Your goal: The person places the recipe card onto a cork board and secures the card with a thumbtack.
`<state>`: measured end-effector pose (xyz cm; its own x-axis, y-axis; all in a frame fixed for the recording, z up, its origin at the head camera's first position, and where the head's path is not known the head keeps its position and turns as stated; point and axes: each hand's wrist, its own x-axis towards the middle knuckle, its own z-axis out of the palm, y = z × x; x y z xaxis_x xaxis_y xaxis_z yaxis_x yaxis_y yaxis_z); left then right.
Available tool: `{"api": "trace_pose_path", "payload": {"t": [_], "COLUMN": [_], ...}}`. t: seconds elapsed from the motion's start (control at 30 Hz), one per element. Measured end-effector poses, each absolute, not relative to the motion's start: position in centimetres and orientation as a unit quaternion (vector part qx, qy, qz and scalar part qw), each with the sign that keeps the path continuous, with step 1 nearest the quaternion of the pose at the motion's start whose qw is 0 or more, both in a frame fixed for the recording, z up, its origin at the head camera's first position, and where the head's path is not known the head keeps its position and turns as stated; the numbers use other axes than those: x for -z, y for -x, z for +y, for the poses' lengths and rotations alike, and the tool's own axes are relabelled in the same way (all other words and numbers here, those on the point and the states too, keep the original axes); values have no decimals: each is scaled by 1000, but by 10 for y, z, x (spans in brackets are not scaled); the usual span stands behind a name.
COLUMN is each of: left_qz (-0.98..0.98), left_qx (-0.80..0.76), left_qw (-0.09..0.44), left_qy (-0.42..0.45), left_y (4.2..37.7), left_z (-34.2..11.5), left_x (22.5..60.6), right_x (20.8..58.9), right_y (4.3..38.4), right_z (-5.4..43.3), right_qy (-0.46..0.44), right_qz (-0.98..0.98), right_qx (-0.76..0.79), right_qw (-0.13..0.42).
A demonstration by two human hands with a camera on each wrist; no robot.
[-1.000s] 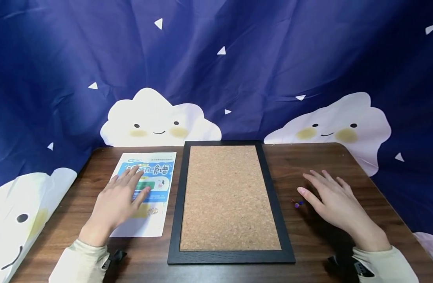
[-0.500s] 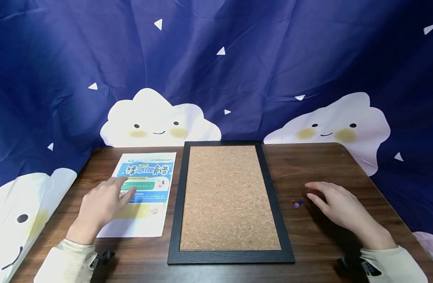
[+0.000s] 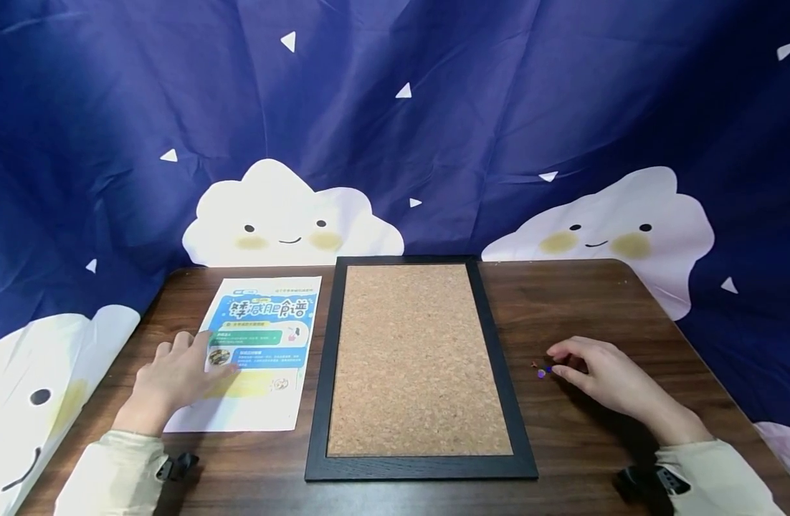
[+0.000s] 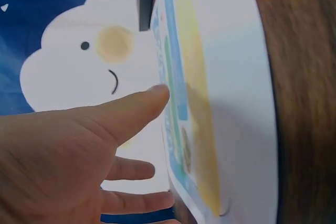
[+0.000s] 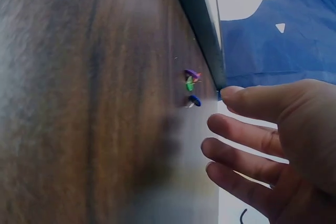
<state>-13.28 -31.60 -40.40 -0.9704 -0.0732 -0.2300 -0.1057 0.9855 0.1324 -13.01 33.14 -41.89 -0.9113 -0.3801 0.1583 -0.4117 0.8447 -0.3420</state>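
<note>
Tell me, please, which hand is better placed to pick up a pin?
Probably the right hand: it is close to the pins, while the left hand is across the board, near the paper.

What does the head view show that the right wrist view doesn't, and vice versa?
Only the head view: the left hand and the printed sheet.
Only the right wrist view: a distinguishable green piece.
Both: the right hand, the purple piece, the blue piece, the black frame, the wooden table and the blue backdrop.
</note>
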Motion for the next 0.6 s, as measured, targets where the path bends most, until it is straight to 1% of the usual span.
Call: {"api": "trace_pose_path", "payload": {"t": [0.1, 0.23, 0.4, 0.6], "left_qz": [987, 984, 983, 982], "left_qx": [-77, -77, -80, -93], "left_qw": [132, 147, 149, 149], "left_qy": [53, 59, 67, 69], "left_y": [134, 136, 138, 139], "left_z": [-318, -321, -323, -324], "left_x": [406, 409, 410, 410], "right_x": [424, 428, 432, 433], "right_y": [130, 130, 131, 130], "right_z": [331, 331, 331, 330], "right_qy": [-213, -223, -247, -251], "right_qz": [-959, -956, -948, -948], "right_qx": [-184, -182, -187, -182], "right_qw": [42, 57, 76, 77]}}
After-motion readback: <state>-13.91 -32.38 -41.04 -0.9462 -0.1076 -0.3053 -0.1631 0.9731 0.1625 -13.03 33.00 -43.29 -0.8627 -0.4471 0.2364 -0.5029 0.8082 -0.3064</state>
